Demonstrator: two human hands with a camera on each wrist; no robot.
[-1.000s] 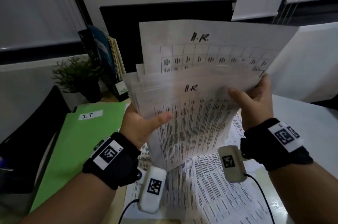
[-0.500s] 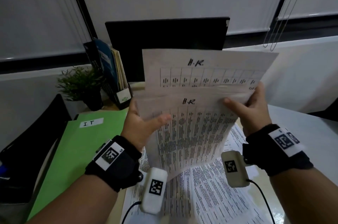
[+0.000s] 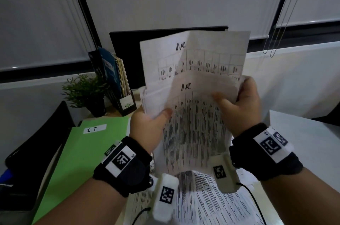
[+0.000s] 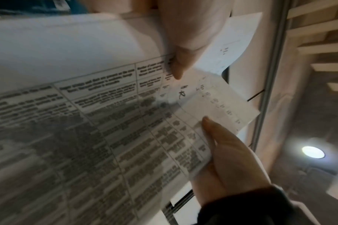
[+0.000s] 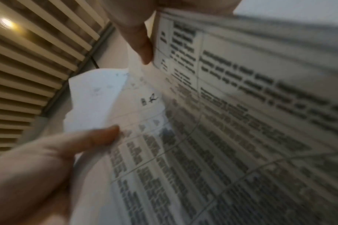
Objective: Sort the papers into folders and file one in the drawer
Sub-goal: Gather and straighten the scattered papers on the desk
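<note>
Both hands hold a sheaf of white printed sheets headed "H.R." (image 3: 191,107) upright above the table (image 3: 301,132). The left hand (image 3: 147,125) grasps the sheaf's left edge, thumb across the front sheet; the right hand (image 3: 239,105) grasps the right edge, thumb on the front, fingers behind. A rear sheet stands higher than the front one and is creased. More printed papers (image 3: 202,202) lie flat on the table beneath. A green paper folder labelled "I.T" (image 3: 77,151) lies to the left, near a small potted plant (image 3: 86,92) and a black file holder of booklets (image 3: 114,77).
</note>
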